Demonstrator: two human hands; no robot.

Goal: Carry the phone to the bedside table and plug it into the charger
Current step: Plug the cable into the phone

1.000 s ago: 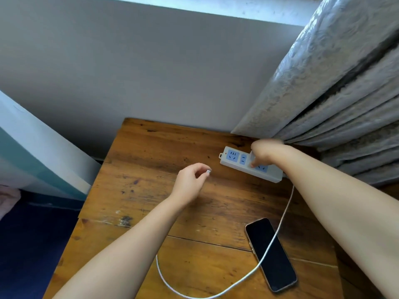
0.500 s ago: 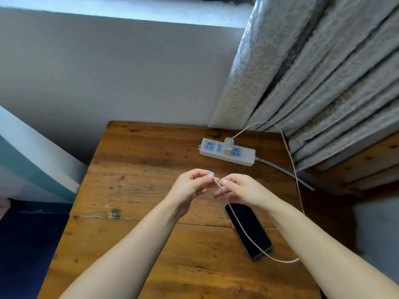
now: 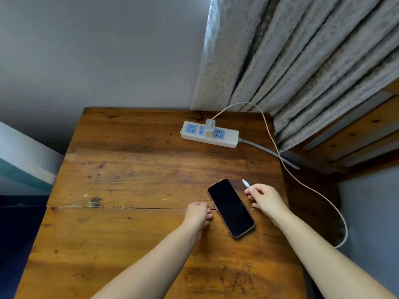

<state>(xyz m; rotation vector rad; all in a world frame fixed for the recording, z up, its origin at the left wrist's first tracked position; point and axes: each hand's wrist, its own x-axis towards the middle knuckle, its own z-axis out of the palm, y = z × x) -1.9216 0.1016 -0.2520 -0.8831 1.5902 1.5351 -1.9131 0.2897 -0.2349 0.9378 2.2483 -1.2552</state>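
A phone (image 3: pixel 231 207) with a dark screen lies face up on the wooden bedside table (image 3: pixel 133 173), tilted with its top end away from me. My right hand (image 3: pixel 264 198) pinches the white charging cable (image 3: pixel 311 188) just behind its connector tip (image 3: pixel 245 182), which points up and left beside the phone's right edge. My left hand (image 3: pixel 197 214) rests curled on the table, its fingertips at the phone's left edge. The cable loops off the table's right side and back to a white charger plug (image 3: pixel 209 124) seated in the power strip (image 3: pixel 209 133).
A patterned grey curtain (image 3: pixel 302 57) hangs behind the table's far right corner. The power strip's grey cord (image 3: pixel 267 153) runs off to the right. Wooden slats (image 3: pixel 356 134) stand at the right, a white and teal surface (image 3: pixel 23 160) at the left.
One second ago my right hand was at the power strip and my left held the cable tip. The tip passed to my right hand, and my left hand dropped beside the phone.
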